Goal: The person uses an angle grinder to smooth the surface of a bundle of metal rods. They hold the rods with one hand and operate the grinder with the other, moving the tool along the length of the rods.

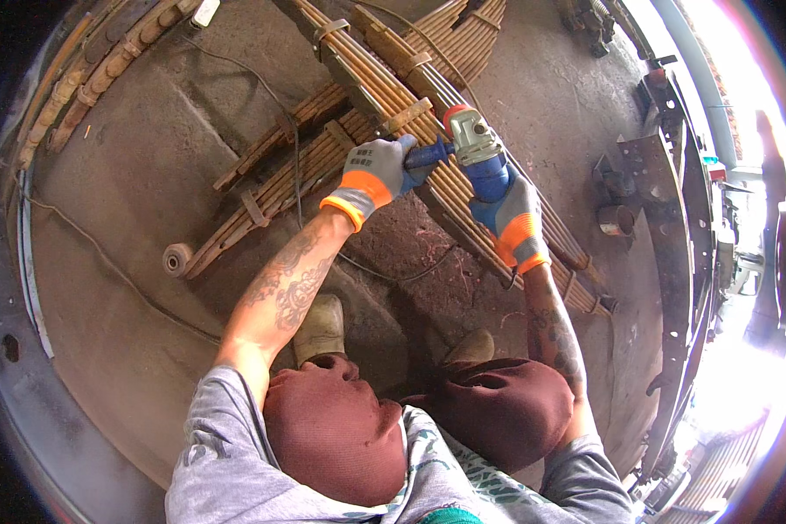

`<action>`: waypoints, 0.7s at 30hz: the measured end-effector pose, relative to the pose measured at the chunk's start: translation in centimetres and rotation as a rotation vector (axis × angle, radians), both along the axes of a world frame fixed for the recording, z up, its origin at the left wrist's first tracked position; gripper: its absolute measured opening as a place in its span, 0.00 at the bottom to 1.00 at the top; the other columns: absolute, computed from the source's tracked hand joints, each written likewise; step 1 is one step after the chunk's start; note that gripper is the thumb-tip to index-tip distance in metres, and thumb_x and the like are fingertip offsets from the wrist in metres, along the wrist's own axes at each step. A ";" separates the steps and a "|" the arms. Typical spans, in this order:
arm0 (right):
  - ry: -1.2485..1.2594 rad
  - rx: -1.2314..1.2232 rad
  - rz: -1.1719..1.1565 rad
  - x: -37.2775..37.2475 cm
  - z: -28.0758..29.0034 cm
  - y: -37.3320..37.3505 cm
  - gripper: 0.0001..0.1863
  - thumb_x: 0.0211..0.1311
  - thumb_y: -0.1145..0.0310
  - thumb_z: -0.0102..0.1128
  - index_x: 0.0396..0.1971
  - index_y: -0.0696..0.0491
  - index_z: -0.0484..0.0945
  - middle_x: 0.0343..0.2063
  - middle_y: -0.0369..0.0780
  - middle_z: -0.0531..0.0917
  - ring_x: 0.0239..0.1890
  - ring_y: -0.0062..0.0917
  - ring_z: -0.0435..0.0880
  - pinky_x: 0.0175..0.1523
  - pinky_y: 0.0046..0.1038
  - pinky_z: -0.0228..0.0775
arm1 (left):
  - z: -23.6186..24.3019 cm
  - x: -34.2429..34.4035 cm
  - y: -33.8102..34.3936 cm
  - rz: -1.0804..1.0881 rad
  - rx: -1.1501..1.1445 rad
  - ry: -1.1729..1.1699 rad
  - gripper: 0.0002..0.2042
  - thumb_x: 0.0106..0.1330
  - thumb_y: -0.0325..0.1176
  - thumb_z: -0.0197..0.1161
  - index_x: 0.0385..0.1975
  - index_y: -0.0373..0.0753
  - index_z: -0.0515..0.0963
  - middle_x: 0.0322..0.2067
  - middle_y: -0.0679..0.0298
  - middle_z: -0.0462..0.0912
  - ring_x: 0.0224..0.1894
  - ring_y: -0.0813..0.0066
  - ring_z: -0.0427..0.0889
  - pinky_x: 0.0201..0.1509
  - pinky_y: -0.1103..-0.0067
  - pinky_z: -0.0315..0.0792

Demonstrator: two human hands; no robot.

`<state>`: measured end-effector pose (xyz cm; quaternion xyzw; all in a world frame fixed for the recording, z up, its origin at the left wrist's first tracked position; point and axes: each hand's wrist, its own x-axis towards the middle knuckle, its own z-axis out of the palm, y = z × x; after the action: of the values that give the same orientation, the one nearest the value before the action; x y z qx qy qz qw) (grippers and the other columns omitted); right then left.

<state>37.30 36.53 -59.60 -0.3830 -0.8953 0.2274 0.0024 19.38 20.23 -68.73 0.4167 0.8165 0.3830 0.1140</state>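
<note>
An angle grinder (479, 157) with a blue body and a grey-green metal head is held in both my gloved hands, over a stack of long steel leaf springs (450, 188). My left hand (378, 172), in a grey glove with an orange cuff, wraps round the blue side handle (428, 156). Round the blue body closes my right hand (515, 218), gloved the same way. An orange-red edge shows at the grinder's head; the disc is mostly hidden. A metal clip (405, 116) binds the springs just beyond my left hand.
More leaf springs (266, 196) lie crosswise at the left, one ending in a rolled eye (177, 258). Dark cables (297, 148) run across the concrete floor (140, 227). Bundled springs (472, 39) lie at the far side. A steel frame (664, 175) and a short pipe piece (616, 220) stand right.
</note>
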 end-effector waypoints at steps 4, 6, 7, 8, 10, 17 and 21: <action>0.085 -0.003 0.043 0.1 -0.8 0.3 0.22 0.46 0.67 0.75 0.45 0.54 0.85 0.33 0.40 0.90 0.33 0.23 0.86 0.45 0.32 0.80 | 1.4 0.1 -0.4 0.007 -0.043 -0.044 0.17 0.66 0.53 0.69 0.36 0.45 0.83 0.28 0.49 0.87 0.35 0.43 0.88 0.37 0.55 0.81; 0.051 -0.109 0.039 -0.5 0.2 0.7 0.23 0.46 0.67 0.75 0.45 0.54 0.85 0.34 0.39 0.90 0.33 0.22 0.85 0.46 0.31 0.80 | 2.3 -0.3 -0.4 -0.013 -0.068 -0.058 0.16 0.66 0.52 0.68 0.38 0.46 0.83 0.30 0.48 0.88 0.37 0.42 0.88 0.39 0.54 0.81; 0.128 -0.178 0.021 -0.5 0.6 0.4 0.21 0.46 0.67 0.76 0.43 0.55 0.85 0.33 0.38 0.89 0.34 0.19 0.84 0.45 0.30 0.80 | 2.5 -0.3 -0.3 -0.006 -0.071 -0.059 0.15 0.66 0.52 0.68 0.38 0.46 0.84 0.30 0.48 0.88 0.37 0.42 0.88 0.39 0.54 0.81; 0.107 -0.175 0.030 -0.5 1.3 0.2 0.22 0.46 0.68 0.75 0.45 0.55 0.85 0.34 0.38 0.89 0.34 0.20 0.84 0.46 0.30 0.79 | 2.6 -0.2 -0.3 0.001 -0.074 -0.059 0.15 0.66 0.51 0.68 0.39 0.47 0.84 0.31 0.48 0.88 0.38 0.42 0.88 0.40 0.55 0.81; 0.062 -0.165 0.045 -0.5 2.9 -0.1 0.25 0.46 0.70 0.74 0.49 0.55 0.85 0.35 0.40 0.90 0.35 0.22 0.84 0.49 0.31 0.78 | 3.2 0.1 0.0 0.004 -0.086 -0.073 0.13 0.66 0.49 0.67 0.41 0.48 0.84 0.32 0.48 0.88 0.39 0.42 0.88 0.42 0.55 0.81; 0.134 -0.318 0.090 -0.8 1.5 0.0 0.20 0.44 0.66 0.76 0.40 0.56 0.86 0.29 0.35 0.87 0.31 0.19 0.83 0.42 0.28 0.78 | 5.2 0.2 -1.6 0.048 -0.238 -0.067 0.14 0.64 0.46 0.67 0.45 0.50 0.86 0.38 0.50 0.89 0.42 0.44 0.89 0.47 0.56 0.83; 0.079 -0.330 0.078 0.4 2.6 1.8 0.20 0.43 0.66 0.76 0.39 0.56 0.86 0.29 0.34 0.87 0.31 0.20 0.83 0.42 0.28 0.78 | 5.6 0.3 0.1 0.019 -0.223 -0.090 0.15 0.63 0.47 0.68 0.46 0.50 0.86 0.40 0.49 0.89 0.45 0.45 0.89 0.50 0.56 0.82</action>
<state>37.69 38.29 -57.05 -0.3341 -0.8592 0.3860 -0.0341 19.71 20.37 -63.09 0.3761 0.8520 0.3091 0.1925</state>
